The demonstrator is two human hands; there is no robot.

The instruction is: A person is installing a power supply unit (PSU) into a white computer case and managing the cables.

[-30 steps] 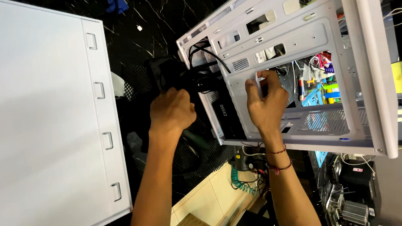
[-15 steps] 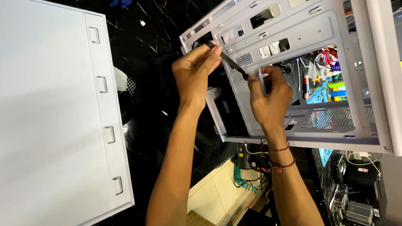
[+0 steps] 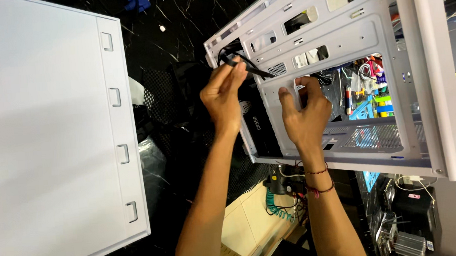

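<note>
Nearest me, my left hand (image 3: 224,93) has its grip pinched shut on a black cable (image 3: 245,67), fingers closed round the strap-like end just beside the white case (image 3: 334,40). My right hand (image 3: 304,114) lies spread on the case's inner panel, fingers hooked at the rim of a cutout; its grip is loose and has hold of nothing I can make out. Judging by this, the black power unit (image 3: 259,128) is already seated in the case's lower end, while its cable is not yet routed. Farther off, the detached side panel (image 3: 46,135) lies flat on the floor (image 3: 177,19).
</note>
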